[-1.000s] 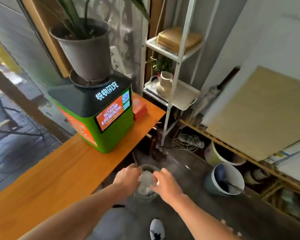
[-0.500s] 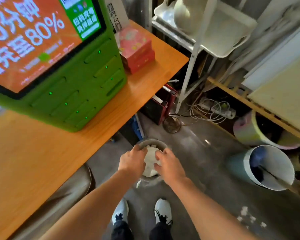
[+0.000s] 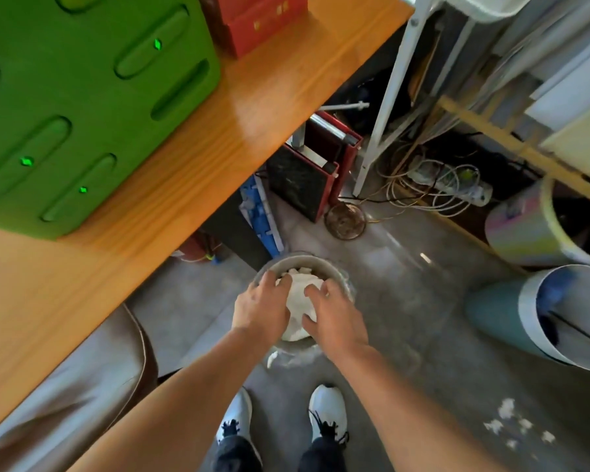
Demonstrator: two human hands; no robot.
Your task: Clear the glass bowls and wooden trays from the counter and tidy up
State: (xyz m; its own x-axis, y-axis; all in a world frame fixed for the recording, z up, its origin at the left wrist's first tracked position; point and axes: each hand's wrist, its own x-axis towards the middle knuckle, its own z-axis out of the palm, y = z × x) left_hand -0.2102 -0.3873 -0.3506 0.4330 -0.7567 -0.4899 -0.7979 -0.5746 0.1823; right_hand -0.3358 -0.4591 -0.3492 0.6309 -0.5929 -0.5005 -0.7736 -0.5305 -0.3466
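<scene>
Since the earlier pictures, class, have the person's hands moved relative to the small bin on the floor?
Yes. The left hand and right hand have gone down from above the small bin onto the white paper in it, pressing on it.

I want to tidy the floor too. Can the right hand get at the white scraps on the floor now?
Probably not at once. The right hand is pressing white paper into the small bin together with the left hand. The scraps lie apart with bare floor between, so after letting go, likely yes.

Bright daylight, glare on counter (image 3: 246,117), motion blur throughout, wide-angle warp at edges.
</scene>
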